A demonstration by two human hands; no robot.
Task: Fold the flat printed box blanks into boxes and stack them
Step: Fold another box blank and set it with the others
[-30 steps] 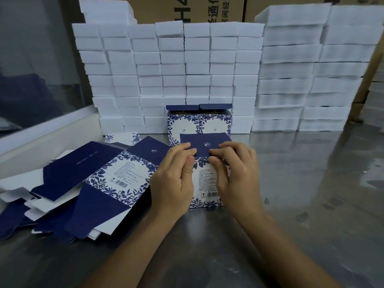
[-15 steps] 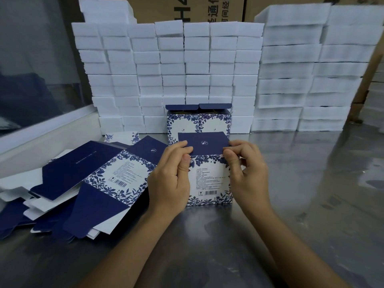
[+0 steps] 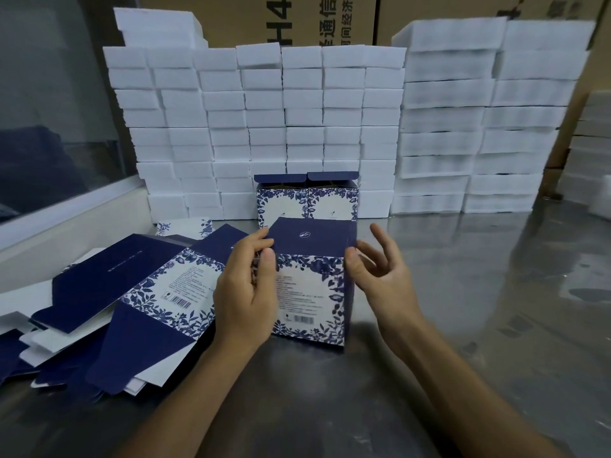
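The box being folded (image 3: 310, 292) stands upright on the metal table (image 3: 463, 325), its long axis vertical, with the barcode face turned toward the person and the dark blue top flap (image 3: 312, 236) folded over at its upper end. It sits directly between the two hands.

The left hand (image 3: 246, 292) is on the box's left edge: its fingers curl around the upper left corner and the thumb lies against the printed front face, so it holds the box steady. The right hand (image 3: 380, 272) is just beside the box's upper right corner with its fingers spread apart and holding nothing; the thumb tip looks to be at or just off the flap's right edge, though blur makes contact hard to judge.

So the left hand is the one in charge of the box, and the flap lies up and slightly away from both sets of fingers. The top seems closed, or nearly so.

Two finished boxes (image 3: 307, 200) stand side by side just behind it, against the wall of white foam blocks (image 3: 264, 127). That is the likely place for this one: straight ahead, away from the person. The flat blanks (image 3: 132, 292) lie in a loose pile to the left, nearer the left hand.
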